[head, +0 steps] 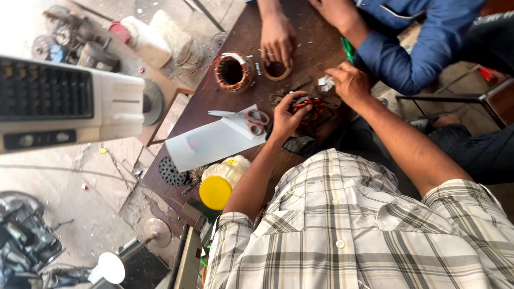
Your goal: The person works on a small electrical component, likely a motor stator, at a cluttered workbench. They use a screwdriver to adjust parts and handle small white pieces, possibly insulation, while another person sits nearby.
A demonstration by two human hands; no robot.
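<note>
My left hand (285,120) grips a round motor stator (309,108) with orange copper windings, held over the dark brown table (313,40). Just above and to the right of it, my right hand (349,83) pinches a small white paper piece (325,81). Across the table, another person in a blue sleeve (423,43) rests a hand (277,36) on a brown ring (276,70). A second stator (233,72) with red wires stands beside that ring.
Orange-handled scissors (251,120) lie on a white sheet (206,143) left of my left hand. A plastic jar with a yellow lid (218,187) lies near the table's edge. A white fan housing (64,104) stands at the left, with scrap parts (80,40) on the floor.
</note>
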